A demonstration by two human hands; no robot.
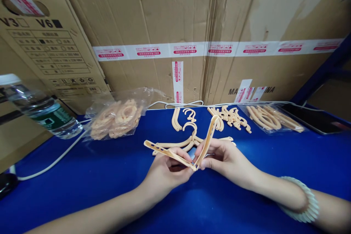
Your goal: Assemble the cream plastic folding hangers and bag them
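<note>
My left hand (168, 170) pinches one peach-coloured plastic arm piece (164, 151) that points left. My right hand (222, 159) pinches a second arm piece (208, 137) that rises up and to the right. The two pieces meet in a V at my fingertips, just above the blue table (109, 175). Behind my hands lie assembled peach hanger parts (189, 140) with a hook (190, 115).
A plastic bag of peach rings (117, 117) lies at the back left, next to a water bottle (41, 109) on its side. Loose peach parts (233, 117) and a bag of curved arms (271, 119) lie at the back right. Cardboard boxes (192, 25) wall off the rear. A white cable (55, 161) crosses the left.
</note>
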